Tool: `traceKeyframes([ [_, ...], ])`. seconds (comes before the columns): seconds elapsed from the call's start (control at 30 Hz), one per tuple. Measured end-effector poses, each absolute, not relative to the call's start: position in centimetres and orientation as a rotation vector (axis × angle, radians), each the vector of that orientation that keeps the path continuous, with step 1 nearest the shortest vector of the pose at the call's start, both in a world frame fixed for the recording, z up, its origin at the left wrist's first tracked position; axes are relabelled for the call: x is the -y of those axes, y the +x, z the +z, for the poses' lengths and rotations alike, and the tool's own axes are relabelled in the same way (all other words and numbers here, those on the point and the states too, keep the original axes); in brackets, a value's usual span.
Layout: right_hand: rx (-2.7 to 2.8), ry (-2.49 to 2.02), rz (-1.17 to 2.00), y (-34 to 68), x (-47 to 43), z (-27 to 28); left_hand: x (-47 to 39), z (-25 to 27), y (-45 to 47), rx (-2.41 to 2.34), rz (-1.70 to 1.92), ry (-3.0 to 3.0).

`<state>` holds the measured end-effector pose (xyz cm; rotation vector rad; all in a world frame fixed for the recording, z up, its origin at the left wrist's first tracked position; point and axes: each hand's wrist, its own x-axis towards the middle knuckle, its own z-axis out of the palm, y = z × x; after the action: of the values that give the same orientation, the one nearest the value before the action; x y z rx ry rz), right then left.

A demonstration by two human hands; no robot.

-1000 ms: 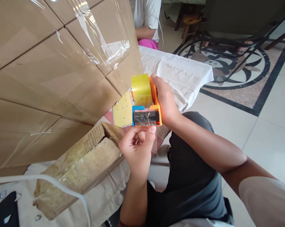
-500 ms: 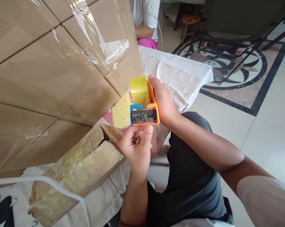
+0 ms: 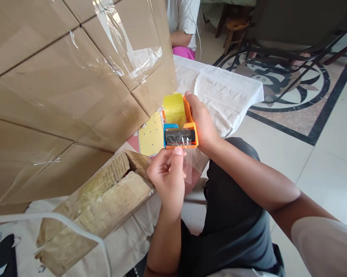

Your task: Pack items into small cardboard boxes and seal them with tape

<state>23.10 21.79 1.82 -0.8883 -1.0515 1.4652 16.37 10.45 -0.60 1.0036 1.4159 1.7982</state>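
My right hand [image 3: 203, 121] is wrapped around the right side of an orange and blue tape dispenser [image 3: 195, 135]. A roll of yellowish tape [image 3: 173, 109] sits in its far end, and a black roller [image 3: 177, 136] with clear film across it lies at the near end. Just below the roller, my left hand [image 3: 170, 171] pinches the clear tape's loose end [image 3: 188, 165] between thumb and fingers. Some of that strip hangs down to the right of the thumb. A worn, taped cardboard box [image 3: 104, 215] lies to the left of my left hand.
A tall stack of taped cardboard boxes [image 3: 60, 88] stands at the left. White cloth [image 3: 216, 82] covers the table behind my hands. A white cable [image 3: 66, 221] curves across the lower left. Beyond the table sits another person [image 3: 185, 23], near a dark chair [image 3: 288, 30].
The dispenser and both hands appear slightly further right, along with the whole view. My left thumb is a little higher against the dispenser's near edge. Both grips stay the same.
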Motion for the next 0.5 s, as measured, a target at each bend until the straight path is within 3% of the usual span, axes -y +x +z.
traceKeyframes([
  [0.5, 0.854, -0.858, 1.521, 23.5, -22.2, 2.2, -10.8, 0.9, 16.3, -1.436, 1.727, 1.074],
])
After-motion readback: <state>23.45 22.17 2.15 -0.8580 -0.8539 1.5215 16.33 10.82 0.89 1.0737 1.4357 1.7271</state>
